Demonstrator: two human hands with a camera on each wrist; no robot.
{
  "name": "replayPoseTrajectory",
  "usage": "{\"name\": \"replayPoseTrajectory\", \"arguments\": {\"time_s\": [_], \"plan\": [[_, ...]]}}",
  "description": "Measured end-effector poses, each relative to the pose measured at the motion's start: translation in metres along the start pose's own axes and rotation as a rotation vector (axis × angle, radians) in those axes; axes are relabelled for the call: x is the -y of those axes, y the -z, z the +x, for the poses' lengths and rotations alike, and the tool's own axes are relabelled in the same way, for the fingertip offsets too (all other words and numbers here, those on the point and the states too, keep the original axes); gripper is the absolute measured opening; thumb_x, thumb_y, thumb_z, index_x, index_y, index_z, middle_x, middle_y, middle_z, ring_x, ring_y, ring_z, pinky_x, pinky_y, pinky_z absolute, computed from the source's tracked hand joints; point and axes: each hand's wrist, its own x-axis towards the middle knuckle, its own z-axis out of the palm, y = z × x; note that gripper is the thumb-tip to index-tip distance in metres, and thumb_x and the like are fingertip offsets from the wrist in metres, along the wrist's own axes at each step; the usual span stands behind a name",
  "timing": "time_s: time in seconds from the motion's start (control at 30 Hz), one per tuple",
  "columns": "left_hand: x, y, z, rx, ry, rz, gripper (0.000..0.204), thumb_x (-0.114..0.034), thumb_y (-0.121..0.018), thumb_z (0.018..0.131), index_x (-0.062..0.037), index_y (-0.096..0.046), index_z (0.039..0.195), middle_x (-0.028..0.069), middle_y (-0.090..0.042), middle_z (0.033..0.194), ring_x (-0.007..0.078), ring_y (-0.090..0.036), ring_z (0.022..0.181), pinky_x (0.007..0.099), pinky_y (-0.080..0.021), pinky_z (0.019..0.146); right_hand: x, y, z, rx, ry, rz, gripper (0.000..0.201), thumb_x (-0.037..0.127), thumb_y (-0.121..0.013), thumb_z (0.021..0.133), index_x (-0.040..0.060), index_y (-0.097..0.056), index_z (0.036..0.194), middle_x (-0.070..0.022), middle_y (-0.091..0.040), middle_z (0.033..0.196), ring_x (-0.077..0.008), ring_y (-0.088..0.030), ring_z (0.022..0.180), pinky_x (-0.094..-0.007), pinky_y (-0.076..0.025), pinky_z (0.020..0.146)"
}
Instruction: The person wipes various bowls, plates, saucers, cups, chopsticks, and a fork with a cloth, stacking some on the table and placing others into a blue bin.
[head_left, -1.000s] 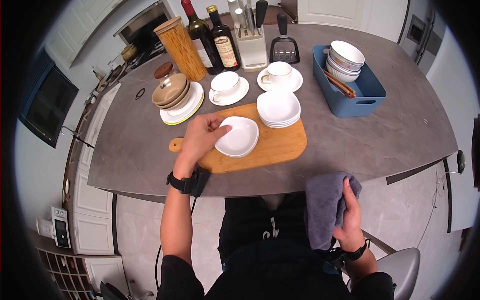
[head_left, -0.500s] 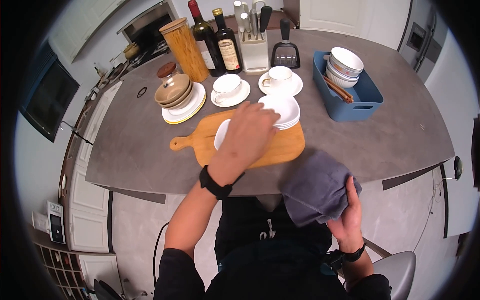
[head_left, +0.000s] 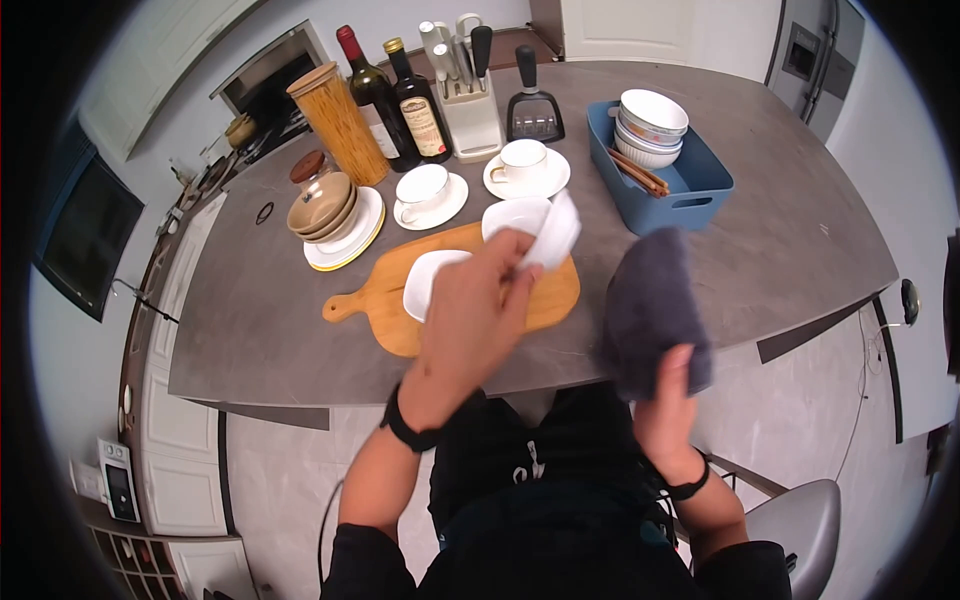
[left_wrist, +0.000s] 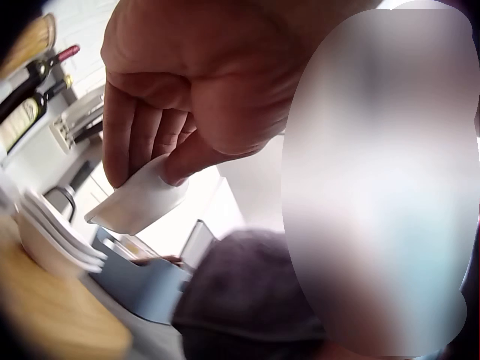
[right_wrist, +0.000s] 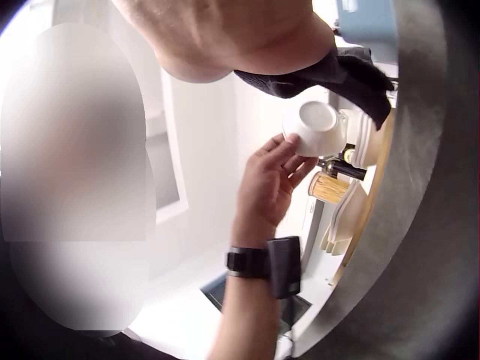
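Observation:
My left hand (head_left: 468, 318) pinches the rim of a small white dish (head_left: 558, 232) between thumb and fingers. In the left wrist view the dish (left_wrist: 139, 204) is raised and tilted. Its underside faces the right wrist camera. A stack of similar white dishes (head_left: 508, 214) stands behind it on the wooden cutting board (head_left: 388, 300). Another white dish (head_left: 424, 284) sits at the board's left part, partly covered by my left hand. My right hand (head_left: 664, 425) holds a dark grey cloth (head_left: 655, 305) at the table's front edge, thumb laid against it.
Behind the board stand two white cups (head_left: 424, 184) on saucers. Brown bowls (head_left: 322, 205) rest on plates to the left. Farther back are a pasta jar (head_left: 342, 125), two bottles (head_left: 420, 115) and a knife block (head_left: 470, 118). A blue bin (head_left: 650, 208) with bowls stands right.
The left hand has reached from the left dish to the stack and now holds a dish, lifted and tilted. The right hand has raised the cloth up toward the table.

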Motion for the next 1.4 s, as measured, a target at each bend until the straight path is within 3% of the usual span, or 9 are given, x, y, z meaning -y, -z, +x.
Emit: {"name": "replayPoseTrajectory", "arguments": {"time_s": [0.03,0.17,0.33,0.47,0.57,0.93,1.07,1.17,1.4], "plan": [[-0.006,-0.008,-0.013,0.030,0.064,-0.102,0.016,-0.003,-0.067,0.093,0.0008,-0.064,0.107,0.0141,-0.074,0.087,0.0201,-0.074,0.081,0.0291,-0.052,0.074,0.014,-0.023,0.005,0.123,0.162,-0.138,0.086,0.062,-0.041,0.103,-0.0039,-0.025,0.157,-0.0171,-0.034,0.161,-0.0312,-0.036,0.147,-0.0435,-0.032,0.118],[-0.022,-0.012,-0.060,0.170,0.021,-0.003,0.017,-0.001,-0.067,0.093,0.0024,-0.063,0.109,0.0114,-0.077,0.093,0.0142,-0.072,0.081,0.0279,-0.053,0.076,0.031,-0.050,0.032,0.161,0.650,-0.876,0.055,0.034,-0.053,0.106,-0.0038,-0.048,0.146,-0.0258,-0.035,0.158,-0.0371,-0.037,0.146,-0.0445,-0.029,0.118],[-0.024,-0.001,-0.085,0.133,0.101,-0.377,0.016,0.002,-0.069,0.089,0.0010,-0.061,0.103,0.0176,-0.073,0.089,0.0295,-0.076,0.085,0.0280,-0.054,0.072,0.035,-0.047,0.056,0.223,-0.169,0.216,0.041,0.030,-0.045,0.109,-0.0031,-0.061,0.127,-0.0175,-0.064,0.129,-0.0218,-0.066,0.111,-0.0381,-0.048,0.104],[-0.017,-0.017,-0.095,-0.125,0.103,-0.415,0.010,0.002,-0.069,0.092,0.0011,-0.069,0.102,0.0138,-0.075,0.105,0.0131,-0.074,0.087,0.0236,-0.052,0.073,0.026,-0.065,0.034,0.036,-0.359,0.405,0.049,0.039,-0.042,0.110,-0.0009,-0.053,0.137,-0.0144,-0.065,0.127,-0.0196,-0.067,0.105,-0.0344,-0.053,0.096],[-0.008,-0.029,-0.082,-0.245,-0.126,-0.012,0.022,0.004,-0.066,0.087,0.0006,-0.068,0.109,0.0136,-0.075,0.105,0.0293,-0.074,0.097,0.0318,-0.058,0.083,0.006,-0.071,0.013,0.095,-0.417,0.466,0.051,0.039,-0.045,0.110,0.0003,-0.046,0.143,-0.0089,-0.060,0.133,-0.0172,-0.059,0.120,-0.0331,-0.048,0.103],[0.003,-0.021,-0.093,-0.088,-0.343,0.449,0.043,-0.018,-0.075,0.081,-0.0054,-0.067,0.122,0.0108,-0.062,0.133,0.0316,-0.052,0.132,0.0540,-0.037,0.113,0.003,-0.044,0.017,0.172,-0.349,0.215,0.040,0.025,-0.056,0.107,-0.0027,-0.055,0.136,-0.0081,-0.067,0.122,-0.0154,-0.061,0.112,-0.0298,-0.049,0.097],[0.010,-0.026,-0.107,-0.472,-0.221,0.023,0.079,-0.039,-0.077,0.087,-0.0023,-0.040,0.147,0.0191,-0.050,0.143,0.0288,-0.047,0.136,0.0518,-0.033,0.115,0.013,-0.029,0.015,0.289,-0.413,-0.085,0.038,0.025,-0.063,0.103,-0.0030,-0.061,0.129,-0.0089,-0.069,0.117,-0.0146,-0.063,0.106,-0.0315,-0.050,0.094],[0.006,-0.023,-0.113,0.074,0.310,-0.886,0.061,-0.032,-0.062,0.100,0.0023,-0.041,0.147,0.0138,-0.054,0.138,0.0213,-0.051,0.129,0.0355,-0.040,0.109,0.013,-0.026,0.014,0.453,-0.437,-0.256,0.039,0.029,-0.069,0.100,-0.0027,-0.066,0.122,-0.0074,-0.073,0.106,-0.0140,-0.064,0.097,-0.0309,-0.051,0.087],[0.017,-0.018,-0.114,-0.126,0.755,-1.326,0.059,-0.049,-0.040,0.109,-0.0044,-0.043,0.146,0.0102,-0.062,0.133,0.0202,-0.058,0.128,0.0363,-0.049,0.105,0.040,-0.020,0.025,0.167,-0.264,-0.340,0.030,0.027,-0.069,0.100,-0.0030,-0.071,0.102,-0.0046,-0.073,0.086,-0.0108,-0.064,0.084,-0.0305,-0.053,0.071]]}}
